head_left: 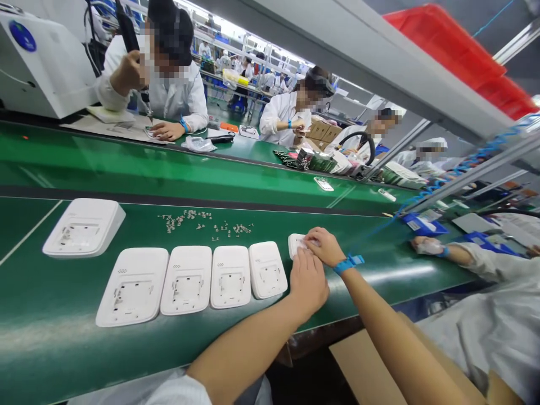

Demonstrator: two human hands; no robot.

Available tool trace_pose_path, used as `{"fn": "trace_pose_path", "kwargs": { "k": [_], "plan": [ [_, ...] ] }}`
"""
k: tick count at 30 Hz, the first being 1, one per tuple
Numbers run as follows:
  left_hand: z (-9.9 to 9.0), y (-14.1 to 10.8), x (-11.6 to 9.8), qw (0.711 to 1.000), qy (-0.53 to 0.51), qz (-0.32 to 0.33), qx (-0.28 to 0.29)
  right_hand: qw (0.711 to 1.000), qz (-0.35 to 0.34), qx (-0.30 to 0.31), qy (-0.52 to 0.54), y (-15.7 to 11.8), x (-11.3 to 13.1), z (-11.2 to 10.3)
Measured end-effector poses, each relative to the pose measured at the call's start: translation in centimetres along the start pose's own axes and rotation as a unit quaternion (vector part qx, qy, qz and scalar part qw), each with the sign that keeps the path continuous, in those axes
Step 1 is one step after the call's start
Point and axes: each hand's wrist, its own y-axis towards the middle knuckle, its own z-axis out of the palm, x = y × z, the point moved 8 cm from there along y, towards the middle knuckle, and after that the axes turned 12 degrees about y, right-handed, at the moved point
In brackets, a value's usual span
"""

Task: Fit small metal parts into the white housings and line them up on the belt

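A white plastic device housing (295, 243) lies on the green work surface, mostly covered by my two hands. My left hand (310, 281) reaches over its near side, fingers bent and pressed together against it. From the right comes my right hand (324, 246), thumb and fingertips pinched on the housing's upper face; whatever is between them is too small to make out. A blue strap (349, 264) circles my right wrist. Just left of my hands is another white housing (269, 270), the nearest in a row of several. Small metal parts (189, 216) lie scattered behind the row.
A single white housing (82, 228) stands at the far left. Beyond a dark rail, co-workers in white coats sit along a second green strip (236, 183). A neighbour's hand (428, 246) rests at the right, near blue trays (424, 225). A red bin (455, 50) sits overhead.
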Motion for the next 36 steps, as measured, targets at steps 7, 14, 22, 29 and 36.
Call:
{"fn": "trace_pose_path", "kwargs": {
  "k": [7,14,22,29,36],
  "plan": [
    [-1.3,-0.3,0.6,0.999,-0.045,0.014,0.001,0.999,0.003,0.035,0.016,-0.3,0.6,0.2],
    [-1.8,-1.0,-0.1,0.996,-0.055,0.063,-0.005,0.999,0.006,0.012,0.032,-2.5,1.0,-0.5],
    [-1.9,-1.0,0.2,0.995,-0.085,0.059,-0.006,0.998,-0.029,0.044,0.044,-3.1,1.7,-0.6],
    [-1.7,-1.0,0.3,0.994,-0.096,0.05,-0.004,0.999,-0.035,0.023,0.033,-3.7,2.0,-0.9],
    [-1.8,-1.0,0.3,0.994,-0.095,0.056,0.004,0.999,-0.043,0.017,0.006,-3.7,1.6,-0.8]
  ]
}}
